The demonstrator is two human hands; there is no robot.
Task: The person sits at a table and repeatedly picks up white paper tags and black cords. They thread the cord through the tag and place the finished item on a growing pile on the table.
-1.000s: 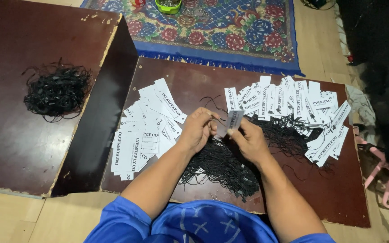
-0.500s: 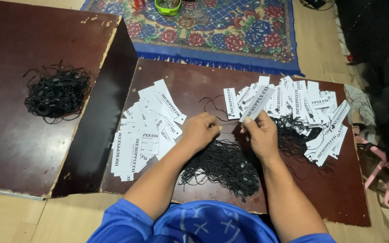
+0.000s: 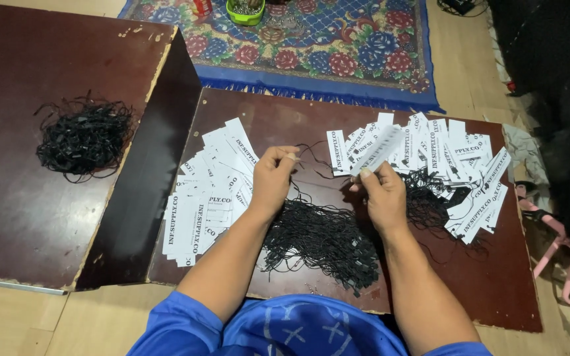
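My left hand point(image 3: 273, 179) is closed around a thin black string point(image 3: 311, 153) that loops up from the pile of black strings point(image 3: 321, 240) on the dark brown board point(image 3: 278, 118). My right hand point(image 3: 380, 194) pinches a white paper tag point(image 3: 377, 150), lifted a little above the row of strung white tags point(image 3: 443, 155) spread at the right. A stack of plain white tags point(image 3: 206, 191) fans out just left of my left hand. Both forearms rest over the string pile.
A second dark board point(image 3: 28, 198) at the left carries another heap of black strings point(image 3: 86, 137). A flowered blue rug point(image 3: 338, 46) lies beyond, with a green bowl point(image 3: 245, 10) on it. A pink frame point(image 3: 559, 244) stands at the right.
My hands were together over the string pile a second ago. The right hand went right to the tag row and now lifts one tag; the left hand has risen with a string.
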